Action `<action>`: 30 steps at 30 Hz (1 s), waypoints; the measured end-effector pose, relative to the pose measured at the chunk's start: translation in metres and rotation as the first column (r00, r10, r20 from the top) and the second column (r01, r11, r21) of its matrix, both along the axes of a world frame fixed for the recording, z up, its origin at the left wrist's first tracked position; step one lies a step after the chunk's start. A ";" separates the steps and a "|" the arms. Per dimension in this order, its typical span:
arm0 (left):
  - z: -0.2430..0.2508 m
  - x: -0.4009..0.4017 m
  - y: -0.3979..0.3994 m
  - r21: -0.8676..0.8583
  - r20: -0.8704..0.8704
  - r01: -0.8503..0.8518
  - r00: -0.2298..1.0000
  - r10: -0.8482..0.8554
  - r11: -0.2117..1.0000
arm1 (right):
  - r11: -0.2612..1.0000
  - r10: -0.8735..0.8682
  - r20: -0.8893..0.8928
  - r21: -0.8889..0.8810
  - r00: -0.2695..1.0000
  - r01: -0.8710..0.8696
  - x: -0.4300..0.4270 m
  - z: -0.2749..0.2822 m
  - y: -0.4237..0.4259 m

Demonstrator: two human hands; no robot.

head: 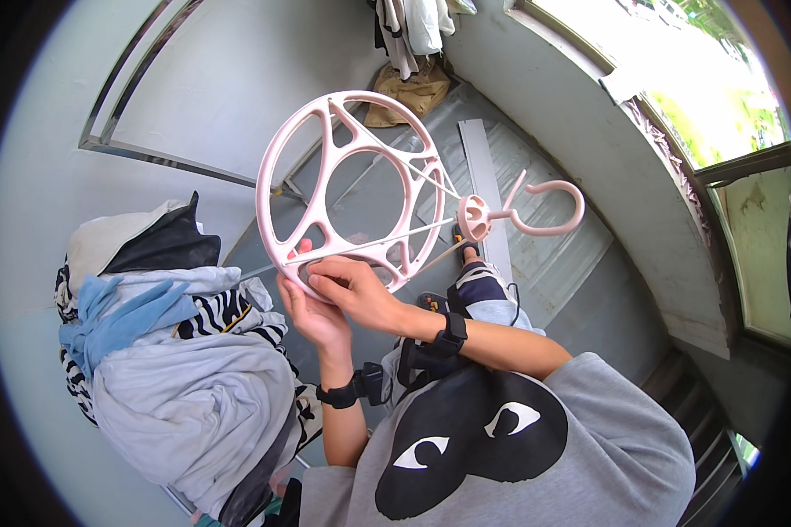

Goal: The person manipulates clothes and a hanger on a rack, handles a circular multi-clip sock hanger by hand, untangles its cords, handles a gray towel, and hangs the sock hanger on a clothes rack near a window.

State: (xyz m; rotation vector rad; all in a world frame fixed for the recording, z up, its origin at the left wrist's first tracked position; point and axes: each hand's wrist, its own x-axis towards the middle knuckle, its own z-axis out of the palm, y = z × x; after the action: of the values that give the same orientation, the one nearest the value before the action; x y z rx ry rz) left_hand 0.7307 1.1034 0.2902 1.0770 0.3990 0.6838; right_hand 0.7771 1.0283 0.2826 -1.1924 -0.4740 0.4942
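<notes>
A pink plastic round drying hanger (323,158) is held up in front of me, its ring tilted and its hook (581,209) pointing right. Thin struts join the ring to a domed hub (474,219). My left hand (313,319) grips the ring's lower left edge from below, with fingertips partly showing behind it. My right hand (359,293) lies over the same edge, thumb and forefinger closed on the rim near the foot of one strut. What lies beneath the right fingers is hidden. Both wrists wear black bands.
A pile of clothes, including a pale grey garment (191,382) and a light blue one (125,319), stands at the left. A metal rail (171,161) crosses the wall. Clothes hang above a brown bag (409,92). A flat strip (484,178) lies on the floor; a window ledge curves at right.
</notes>
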 end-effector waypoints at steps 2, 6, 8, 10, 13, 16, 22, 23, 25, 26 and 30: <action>-0.002 -0.003 0.005 0.011 -0.008 0.009 1.000 -0.009 1.000 | 0.999 0.007 0.034 -0.036 0.999 -0.006 -0.002 0.000 -0.002; -0.009 -0.005 0.003 0.027 -0.022 0.060 0.998 -0.059 0.998 | 0.998 -0.013 -0.039 -0.067 0.999 0.010 -0.004 0.002 -0.001; -0.008 -0.004 -0.003 0.016 -0.002 0.032 0.999 -0.032 0.999 | 0.997 -0.082 -0.171 -0.011 0.982 0.081 -0.011 0.007 0.003; -0.001 -0.001 -0.009 -0.008 0.014 -0.004 1.000 0.004 1.000 | 0.997 -0.070 -0.153 -0.001 0.986 0.071 -0.009 0.010 0.001; -0.001 -0.001 -0.002 0.009 0.005 0.064 0.998 -0.064 0.998 | 0.998 -0.059 -0.062 -0.004 0.996 0.058 0.000 0.014 -0.004; -0.005 -0.006 0.004 0.073 -0.013 0.083 0.997 -0.082 0.994 | 0.980 0.107 0.181 -0.186 0.978 -0.073 0.007 0.007 -0.010; -0.005 0.000 -0.010 0.024 0.005 0.024 1.000 -0.024 0.999 | 0.995 -0.100 -0.105 -0.029 0.989 0.098 -0.008 0.015 -0.002; -0.003 0.002 -0.013 0.003 0.014 -0.011 1.000 0.010 1.000 | 0.995 -0.104 -0.144 -0.003 0.984 0.105 -0.008 0.016 -0.002; -0.002 -0.001 -0.012 0.002 0.024 -0.017 1.000 0.017 1.000 | 0.998 -0.069 -0.113 -0.012 0.991 0.068 -0.002 0.015 -0.006; -0.003 -0.002 -0.007 0.024 0.014 -0.003 1.000 0.003 1.000 | 0.997 0.004 0.017 -0.074 1.000 -0.003 0.003 0.012 -0.008; -0.003 -0.006 -0.012 0.041 -0.034 -0.006 0.999 0.007 0.999 | 0.991 0.025 0.073 -0.136 0.997 -0.015 -0.007 0.003 -0.007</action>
State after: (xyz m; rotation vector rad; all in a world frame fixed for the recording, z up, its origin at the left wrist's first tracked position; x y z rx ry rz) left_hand 0.7248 1.0916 0.2869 1.1281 0.4195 0.6830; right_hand 0.7702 1.0213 0.2855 -1.3411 -0.5234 0.5071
